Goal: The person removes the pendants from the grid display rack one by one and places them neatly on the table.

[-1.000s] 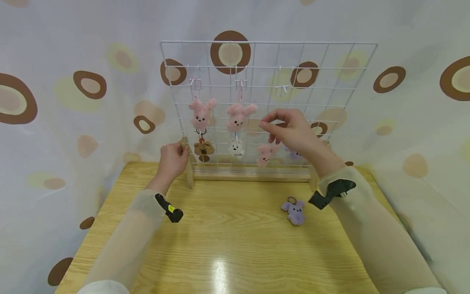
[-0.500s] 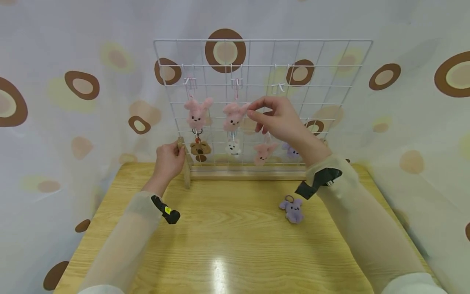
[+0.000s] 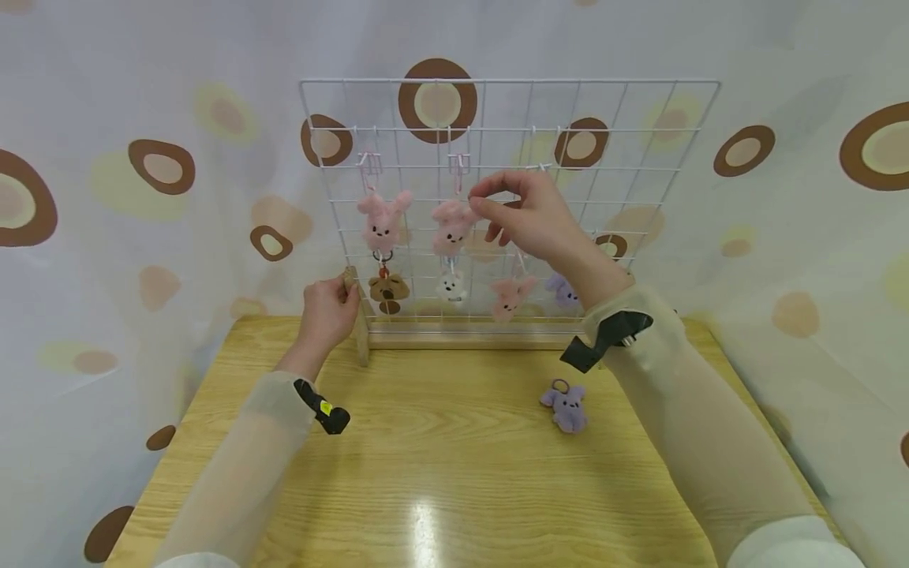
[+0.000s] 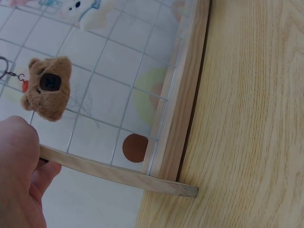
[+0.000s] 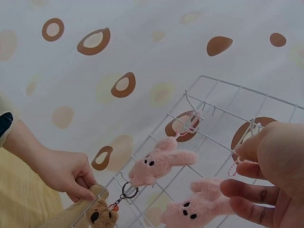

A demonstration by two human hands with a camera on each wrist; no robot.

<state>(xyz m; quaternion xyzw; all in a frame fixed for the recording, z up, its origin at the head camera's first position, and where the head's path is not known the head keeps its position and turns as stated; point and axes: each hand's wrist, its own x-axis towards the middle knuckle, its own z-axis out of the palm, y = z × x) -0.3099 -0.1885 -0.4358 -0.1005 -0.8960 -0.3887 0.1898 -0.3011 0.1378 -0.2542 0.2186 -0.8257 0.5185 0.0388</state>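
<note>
the wooden post of the white wire rack is gripped by the left hand. the right hand is held beside a pink plush, its fingertips drawn together — whether anything is pinched cannot be told. that plush is hung on the rack, above a white bear charm — a purple plush is laid on the table.
</note>
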